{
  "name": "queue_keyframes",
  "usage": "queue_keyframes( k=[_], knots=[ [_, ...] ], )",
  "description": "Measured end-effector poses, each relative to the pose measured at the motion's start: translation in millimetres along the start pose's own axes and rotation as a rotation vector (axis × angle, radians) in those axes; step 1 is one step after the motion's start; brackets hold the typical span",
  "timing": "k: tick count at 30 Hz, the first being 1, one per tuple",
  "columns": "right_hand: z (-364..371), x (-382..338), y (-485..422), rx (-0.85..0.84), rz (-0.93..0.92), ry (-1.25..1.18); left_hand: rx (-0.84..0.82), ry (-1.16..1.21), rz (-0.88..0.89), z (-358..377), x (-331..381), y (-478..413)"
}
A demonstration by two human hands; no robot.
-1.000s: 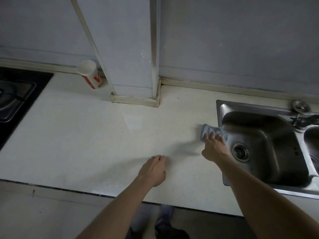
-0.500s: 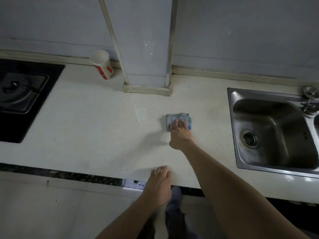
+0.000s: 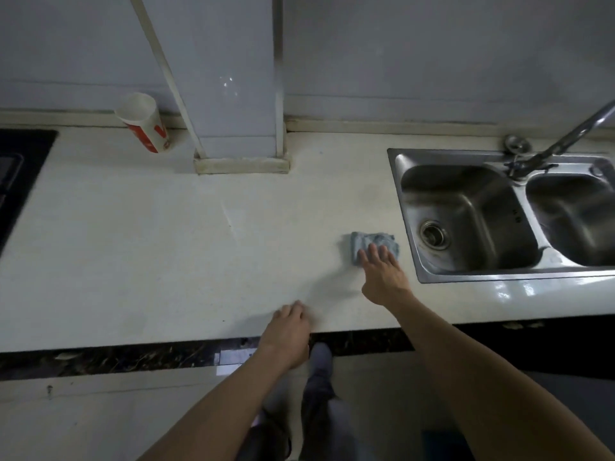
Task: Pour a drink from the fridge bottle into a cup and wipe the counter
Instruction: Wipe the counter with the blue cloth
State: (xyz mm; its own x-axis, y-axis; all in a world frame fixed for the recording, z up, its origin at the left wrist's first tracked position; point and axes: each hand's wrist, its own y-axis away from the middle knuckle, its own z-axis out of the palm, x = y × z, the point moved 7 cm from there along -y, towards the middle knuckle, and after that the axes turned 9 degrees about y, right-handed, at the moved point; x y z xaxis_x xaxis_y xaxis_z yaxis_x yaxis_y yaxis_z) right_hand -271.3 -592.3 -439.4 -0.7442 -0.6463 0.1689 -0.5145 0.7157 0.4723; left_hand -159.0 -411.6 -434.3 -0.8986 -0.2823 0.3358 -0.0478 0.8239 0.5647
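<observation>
Blue cloth [image 3: 369, 241] flat under right hand [image 3: 382, 277], beside sink [image 3: 407, 227].

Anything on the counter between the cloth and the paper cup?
Nothing visible. The cloth lies under the right hand beside the sink; bare counter runs to the paper cup by the wall.

left hand [image 3: 288, 331]: bare, no glove, ring or watch seen
right hand [image 3: 382, 277]: bare, nothing worn on fingers or wrist
forearms: uncovered along the whole visible length, no sleeve edge shown
legs: dark grey-blue trousers [image 3: 321, 390] seen between the arms
footwear: a dark shape at the bottom edge, too dim to be identified
</observation>
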Motion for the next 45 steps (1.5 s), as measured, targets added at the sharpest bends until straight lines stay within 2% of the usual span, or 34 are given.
queue_keyframes(
  k=[4,8,11,16,20,23,26,29,32,37,40,43,45],
  knots=[
    [17.5,39.0,16.9,-0.082,0.117,-0.038,0.034,0.063,0.017,-1.3,-1.1,1.3],
    [13.1,20.1,14.4,-0.128,0.239,-0.118,0.107,0.128,0.020,-4.8,-5.1,8.1],
    [2.3,-10.5,6.0,-0.112,0.241,-0.158,0.119,0.120,0.009,-2.1,-7.3,17.4],
    [-21.3,-90.4,8.8,-0.049,0.011,-0.145,0.094,0.066,0.028,10.2,-10.1,27.3],
    [-20.6,-146.7,19.7,0.057,-0.266,-0.083,0.124,0.068,0.024,11.2,-8.1,29.1],
    [-12.0,-152.8,32.8,0.121,-0.458,0.000,0.168,0.050,0.019,10.2,-7.5,28.8],
    [1.4,-128.5,40.3,0.130,-0.508,-0.004,0.178,-0.020,0.030,12.4,-4.1,29.3],
    [8.8,-93.5,44.9,0.152,-0.393,-0.039,0.185,-0.039,0.055,13.2,-2.9,29.3],
    [12.5,-48.6,51.8,0.148,-0.172,-0.073,0.183,-0.026,0.074,13.2,-1.7,30.6],
    [38.5,23.9,69.8,0.031,0.179,-0.166,0.172,-0.011,0.079,12.6,-1.3,30.9],
    [47.6,29.7,78.1,-0.004,0.276,-0.179,0.154,-0.001,0.075,11.3,-1.7,30.9],
    [47.9,11.1,79.6,-0.061,0.378,-0.279,0.157,0.040,0.080,12.2,-3.3,31.6],
    [44.1,-9.1,78.6,-0.069,0.384,-0.334,0.186,0.066,0.101,11.0,-5.7,33.7]
  ],
)
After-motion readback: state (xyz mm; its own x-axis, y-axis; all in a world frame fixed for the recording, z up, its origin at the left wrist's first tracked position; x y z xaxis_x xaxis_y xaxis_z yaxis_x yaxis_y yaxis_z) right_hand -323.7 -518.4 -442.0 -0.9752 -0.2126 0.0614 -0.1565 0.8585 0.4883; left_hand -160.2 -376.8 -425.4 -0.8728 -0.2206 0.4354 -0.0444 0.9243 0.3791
